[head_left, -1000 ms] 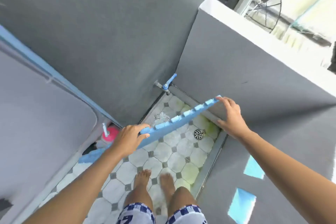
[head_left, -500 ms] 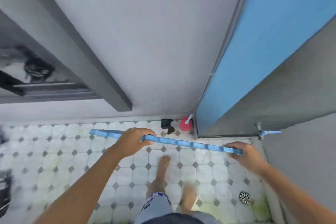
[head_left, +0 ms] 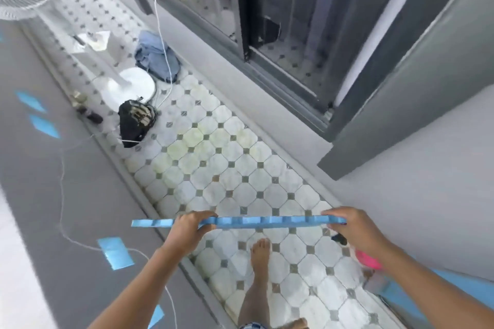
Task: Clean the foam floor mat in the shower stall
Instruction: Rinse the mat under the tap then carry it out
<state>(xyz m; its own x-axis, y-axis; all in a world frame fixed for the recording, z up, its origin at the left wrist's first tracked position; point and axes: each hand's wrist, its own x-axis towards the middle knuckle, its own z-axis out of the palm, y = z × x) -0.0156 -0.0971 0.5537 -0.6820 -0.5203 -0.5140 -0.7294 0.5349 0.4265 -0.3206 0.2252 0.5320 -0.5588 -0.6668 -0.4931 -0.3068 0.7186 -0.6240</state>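
Observation:
I hold a blue foam floor mat edge-on and level at about waist height, so only its notched thin edge shows. My left hand grips it near its left end, and a short piece sticks out past the fingers. My right hand grips its right end. Below the mat are my bare feet on a narrow floor of white octagonal tiles.
A pink bottle stands by the right wall under my right arm. Farther along the tiles lie a black bag, a white fan base with cord, and blue cloth. A grey low wall runs on the left, a sliding door frame on the right.
I have turned away from the tap and drain corner with the mat held in both hands. The view now looks down the tiled passage instead of into the stall.

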